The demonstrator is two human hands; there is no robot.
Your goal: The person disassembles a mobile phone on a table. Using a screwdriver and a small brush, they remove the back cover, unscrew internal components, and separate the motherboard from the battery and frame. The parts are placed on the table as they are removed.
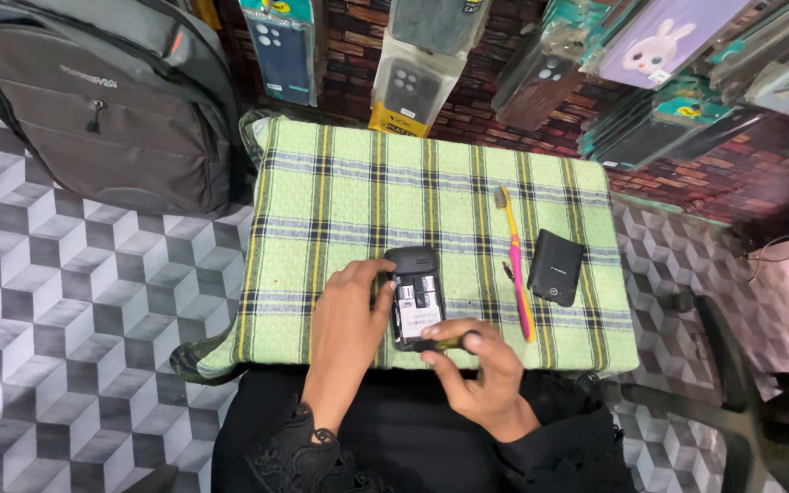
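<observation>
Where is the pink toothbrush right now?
In the head view, the pink toothbrush lies on the green plaid cloth, right of the opened phone and left of the black back cover, untouched.

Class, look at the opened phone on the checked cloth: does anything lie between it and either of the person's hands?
Nothing visible does. The left hand grips the opened phone at its left edge, and the right hand presses a small tool against its lower end. The pink toothbrush and black back cover lie apart, to its right.
</observation>
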